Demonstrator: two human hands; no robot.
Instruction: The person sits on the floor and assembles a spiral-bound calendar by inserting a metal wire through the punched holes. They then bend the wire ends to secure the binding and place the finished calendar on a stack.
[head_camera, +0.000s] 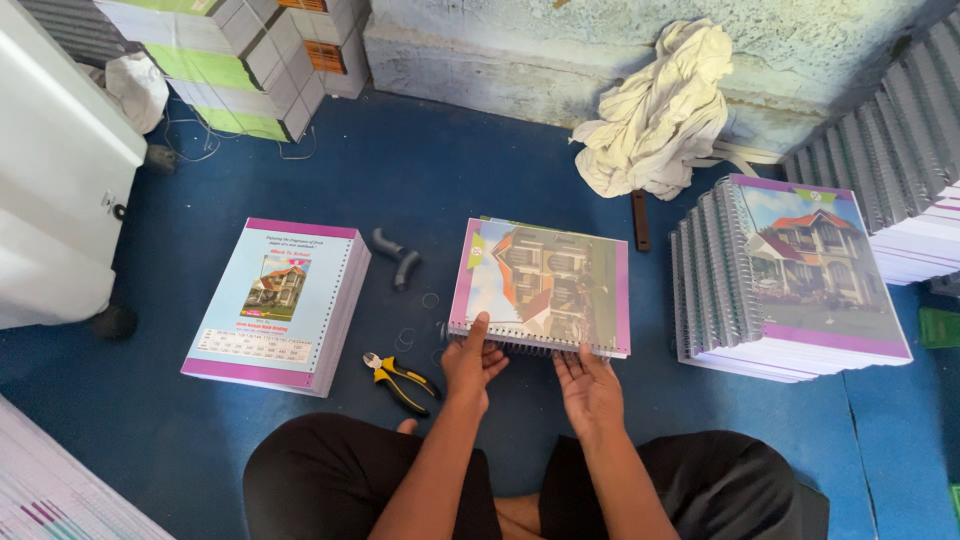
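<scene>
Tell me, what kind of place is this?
Probably a small notebook-binding workshop, worked on the floor. Both hands, left hand and right hand, hold a spiral-bound notebook; a stack of bound notebooks, an unbound stack and pliers lie around.

Yellow-handled pliers (400, 381) lie on the blue floor (480, 170) beside a stack of punched, purple-edged paper pads (278, 305). A crumpled white cloth (658, 110) rests against the wall, near a pile of spiral-bound books (790, 280).
</scene>
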